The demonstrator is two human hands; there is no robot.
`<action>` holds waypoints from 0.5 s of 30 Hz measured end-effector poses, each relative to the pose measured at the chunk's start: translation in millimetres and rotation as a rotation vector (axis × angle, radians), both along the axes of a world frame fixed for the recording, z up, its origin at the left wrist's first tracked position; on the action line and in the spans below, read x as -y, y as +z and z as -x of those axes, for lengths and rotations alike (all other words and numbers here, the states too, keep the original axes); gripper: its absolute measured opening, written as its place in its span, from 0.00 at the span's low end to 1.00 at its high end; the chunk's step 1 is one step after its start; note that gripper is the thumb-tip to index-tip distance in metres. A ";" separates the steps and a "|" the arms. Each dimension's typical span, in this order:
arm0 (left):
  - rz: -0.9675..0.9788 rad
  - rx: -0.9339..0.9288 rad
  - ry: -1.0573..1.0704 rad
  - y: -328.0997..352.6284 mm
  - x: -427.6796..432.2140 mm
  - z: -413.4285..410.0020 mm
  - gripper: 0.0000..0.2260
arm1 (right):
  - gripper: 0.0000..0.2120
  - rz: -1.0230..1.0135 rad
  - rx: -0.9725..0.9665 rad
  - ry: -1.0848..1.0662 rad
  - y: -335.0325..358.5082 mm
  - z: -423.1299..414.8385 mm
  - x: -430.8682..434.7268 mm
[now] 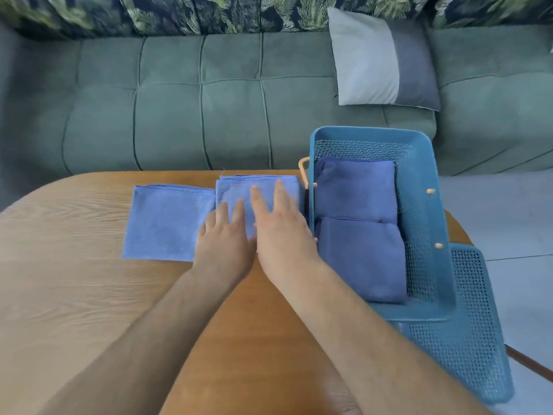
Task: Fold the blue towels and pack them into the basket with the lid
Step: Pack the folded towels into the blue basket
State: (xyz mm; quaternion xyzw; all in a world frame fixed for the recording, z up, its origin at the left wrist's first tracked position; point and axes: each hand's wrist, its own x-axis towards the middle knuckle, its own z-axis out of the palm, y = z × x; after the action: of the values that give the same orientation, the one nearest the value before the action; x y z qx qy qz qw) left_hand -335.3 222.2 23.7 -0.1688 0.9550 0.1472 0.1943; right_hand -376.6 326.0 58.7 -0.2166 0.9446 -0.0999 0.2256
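From my feed, the blue towel (pixel 167 223) lies flat on the wooden table (pixel 74 295), its right part doubled over into a thicker layer and its left part one layer thick. The doubled end lies just beside the left wall of the basket (pixel 425 205). Both hands are on that doubled part: the left hand (pixel 224 238) lies palm down with its fingers straight and together, and the right hand (pixel 281 232), touching it on the right, reaches farther across the cloth with straight, slightly spread fingers. Neither one grasps anything, they only press flat. The basket is teal, perforated plastic, open at the top, and stands at the table's right edge. Inside it are two folded towels side by side, the far folded towel (pixel 356 190) and the near folded towel (pixel 362 259), touching along one edge and set against the left wall. A tan handle (pixel 302 172) shows at the basket's far left corner. The lid (pixel 472 324) – same teal mesh – lies at the lower right, overlapped by the basket's near corner. Beyond the table runs a green sofa (pixel 179 100) with a two-tone pillow (pixel 368 58).
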 end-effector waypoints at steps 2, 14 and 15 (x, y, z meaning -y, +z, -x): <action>-0.040 0.063 0.049 -15.1 4.5 1.2 0.33 | 0.34 -0.127 0.112 -0.080 -23.4 6.5 17.0; -0.237 -0.036 0.273 -25.6 23.9 6.3 0.22 | 0.31 -0.245 0.181 -0.347 -53.2 14.8 26.8; -0.289 -0.090 0.305 -23.9 26.0 6.8 0.19 | 0.30 -0.247 0.158 -0.357 -52.0 13.3 28.4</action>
State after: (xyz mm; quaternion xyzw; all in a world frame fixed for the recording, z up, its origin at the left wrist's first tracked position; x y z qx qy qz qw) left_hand -342.1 196.2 -0.2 -0.2749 0.8951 0.3179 0.1490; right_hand -389.9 297.6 6.7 -0.0085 0.9524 -0.0384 0.3023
